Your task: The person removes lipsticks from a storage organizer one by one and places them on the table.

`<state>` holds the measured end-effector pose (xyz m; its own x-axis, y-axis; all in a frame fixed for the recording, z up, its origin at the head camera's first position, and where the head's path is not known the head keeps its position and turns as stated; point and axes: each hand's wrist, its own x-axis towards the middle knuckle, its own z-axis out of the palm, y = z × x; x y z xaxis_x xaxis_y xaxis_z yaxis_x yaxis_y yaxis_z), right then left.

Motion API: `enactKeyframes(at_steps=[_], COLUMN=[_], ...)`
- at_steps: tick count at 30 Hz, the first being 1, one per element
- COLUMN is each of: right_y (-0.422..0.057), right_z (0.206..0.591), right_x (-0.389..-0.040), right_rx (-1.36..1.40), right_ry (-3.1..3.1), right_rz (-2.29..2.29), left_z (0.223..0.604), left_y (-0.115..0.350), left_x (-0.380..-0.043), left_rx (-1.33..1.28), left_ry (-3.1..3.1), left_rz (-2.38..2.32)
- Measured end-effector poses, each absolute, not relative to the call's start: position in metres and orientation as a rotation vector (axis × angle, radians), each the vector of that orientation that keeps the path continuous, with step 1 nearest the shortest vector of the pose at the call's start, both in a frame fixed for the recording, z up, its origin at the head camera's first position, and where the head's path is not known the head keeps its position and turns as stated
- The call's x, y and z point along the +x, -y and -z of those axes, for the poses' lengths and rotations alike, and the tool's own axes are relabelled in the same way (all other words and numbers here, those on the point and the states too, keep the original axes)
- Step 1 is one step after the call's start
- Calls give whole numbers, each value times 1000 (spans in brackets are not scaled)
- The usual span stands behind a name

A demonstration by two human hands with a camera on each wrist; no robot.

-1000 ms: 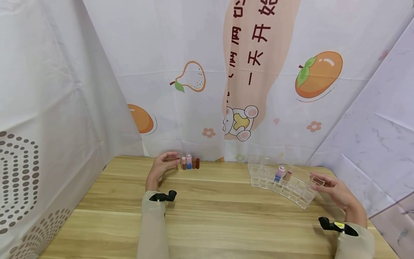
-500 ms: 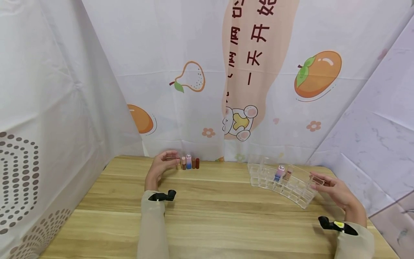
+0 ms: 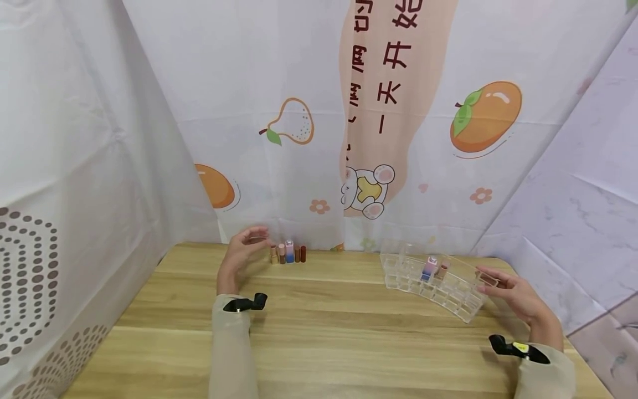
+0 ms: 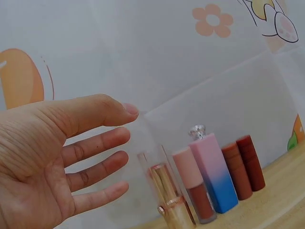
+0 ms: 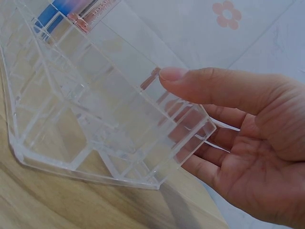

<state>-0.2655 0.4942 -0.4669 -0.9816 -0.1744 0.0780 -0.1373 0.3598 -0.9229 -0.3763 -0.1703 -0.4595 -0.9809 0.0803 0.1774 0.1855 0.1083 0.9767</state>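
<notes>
Spreading the left hand with thumb and fingers loosely parted and nothing between them, just beside a gold lipstick at the lower middle of the left wrist view. Cannot tell contact from the head view; looks apart up close. Has the gold lipstick at the near end of a close row, followed rightward by a pink-capped tube, a pink and blue tube, a brown tube and a dark red tube, all upright left of centre along the back of the table, probably spaced so for easy grasping.

Pinching the end of a clear rack at right of the head view with the right hand, thumb against the panel and fingers curled behind. Likely gripping there to steady the plastic without covering the slots. Has a second pink and blue tube and a rosy tube seated side by side farther left in the rack, presumably propped by the dividers. Faces a printed cloth across the upper frame, perhaps hung as a screen.
</notes>
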Motion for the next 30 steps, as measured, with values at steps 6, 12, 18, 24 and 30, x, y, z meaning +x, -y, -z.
enactKeyframes(at_steps=[6, 12, 18, 24, 30], right_y=[-493, -494, -494, -492, -494], right_z=[467, 467, 472, 472, 471], right_x=[-266, -267, -265, -266, -267], right_rx=[-279, -279, -293, -310, -322], right_ry=[-2564, -2559, -2552, -2536, -2526], right_rz=[1741, 1745, 1772, 1791, 1818], left_z=[452, 434, 418, 388, 356], left_y=[172, 169, 159, 139, 107], left_x=[-374, -368, -363, -361, -362], left_rx=[-339, -382, -496, -646, -802], left_ry=[2291, 2321, 2349, 2350, 2387], left_rz=[1971, 1866, 1872, 1867, 1821])
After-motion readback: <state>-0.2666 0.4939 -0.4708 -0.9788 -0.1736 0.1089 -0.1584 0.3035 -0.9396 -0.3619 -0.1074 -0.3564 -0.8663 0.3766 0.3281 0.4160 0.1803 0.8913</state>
